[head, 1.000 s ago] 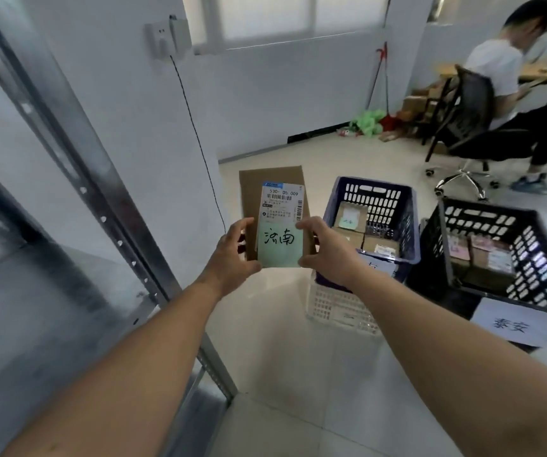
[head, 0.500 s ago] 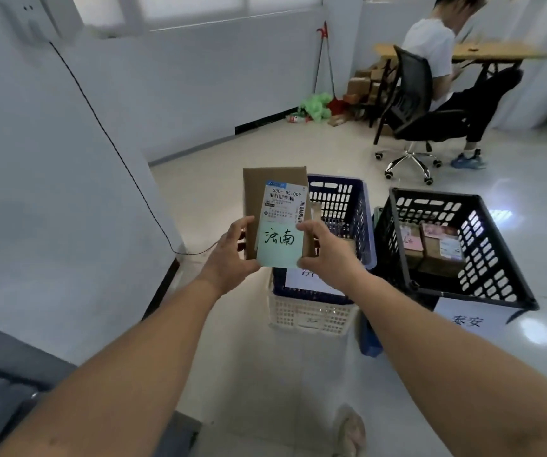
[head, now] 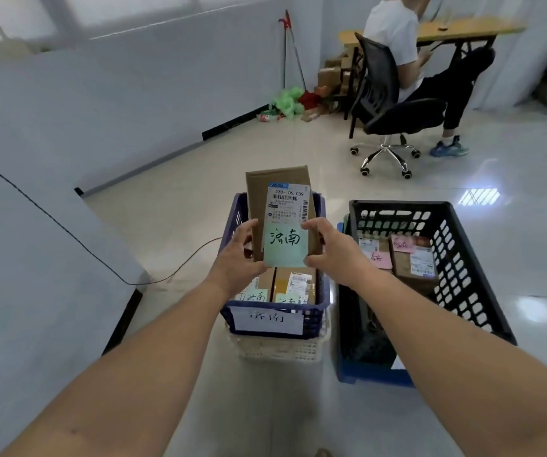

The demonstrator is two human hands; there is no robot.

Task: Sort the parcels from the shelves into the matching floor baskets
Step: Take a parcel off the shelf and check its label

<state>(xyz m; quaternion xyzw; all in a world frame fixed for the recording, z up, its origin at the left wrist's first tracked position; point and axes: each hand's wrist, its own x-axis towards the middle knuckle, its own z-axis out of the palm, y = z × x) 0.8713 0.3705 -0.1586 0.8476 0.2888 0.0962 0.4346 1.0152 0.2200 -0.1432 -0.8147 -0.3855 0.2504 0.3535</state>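
Observation:
A flat brown cardboard parcel (head: 278, 183) with a white shipping label and a green handwritten note is held upright over the blue basket (head: 318, 311). My left hand (head: 237, 255) grips its lower left edge and my right hand (head: 330, 249) grips its lower right edge. The blue basket carries a white paper sign on its front and holds several brown parcels with green notes. To its right stands a black basket (head: 463, 278) with parcels bearing pink notes.
A white basket (head: 278, 349) sits under the blue one. A white wall panel and a black cable run along the left. At the back right a person sits on a wheeled office chair (head: 387, 107) at a wooden desk, with boxes and green bags nearby.
The view has swung right and closer to the baskets; the shelf frame has left the picture. The parcel, still held in both hands, now hangs directly over the blue basket.

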